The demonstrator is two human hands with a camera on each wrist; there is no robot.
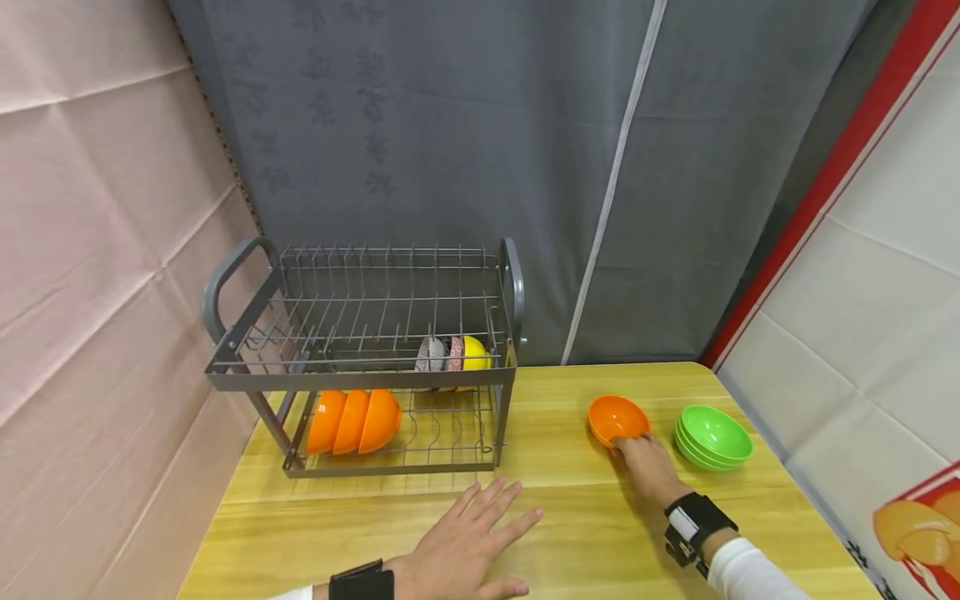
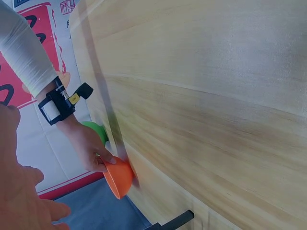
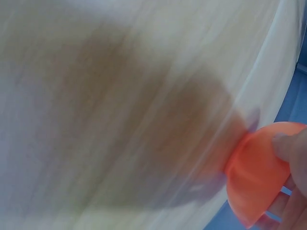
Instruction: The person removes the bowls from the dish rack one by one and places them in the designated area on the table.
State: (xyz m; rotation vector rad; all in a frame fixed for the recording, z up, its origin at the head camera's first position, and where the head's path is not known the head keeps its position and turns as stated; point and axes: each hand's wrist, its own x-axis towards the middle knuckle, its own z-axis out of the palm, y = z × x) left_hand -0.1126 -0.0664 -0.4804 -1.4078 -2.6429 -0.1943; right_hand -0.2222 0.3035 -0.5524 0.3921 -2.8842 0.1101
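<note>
An orange bowl (image 1: 617, 417) is at the right of the table, and my right hand (image 1: 647, 467) pinches its near rim. In the right wrist view the thumb lies on the outside of the orange bowl (image 3: 261, 167), with fingers on the inner side. Just right of that hand stands a stack of green bowls (image 1: 716, 435). My left hand (image 1: 472, 542) is spread flat with fingers apart over the table's front middle, holding nothing. Part of it shows in the left wrist view, where the right hand (image 2: 86, 146) grips the bowl's rim.
A two-tier grey dish rack (image 1: 360, 379) stands at the left back. On its lower tier, 3 orange bowls (image 1: 351, 422) lean at the left; a yellow bowl (image 1: 476, 354) and patterned bowls (image 1: 431, 357) stand at the back right. A grey curtain (image 1: 450, 125) hangs behind the wooden table (image 1: 570, 500).
</note>
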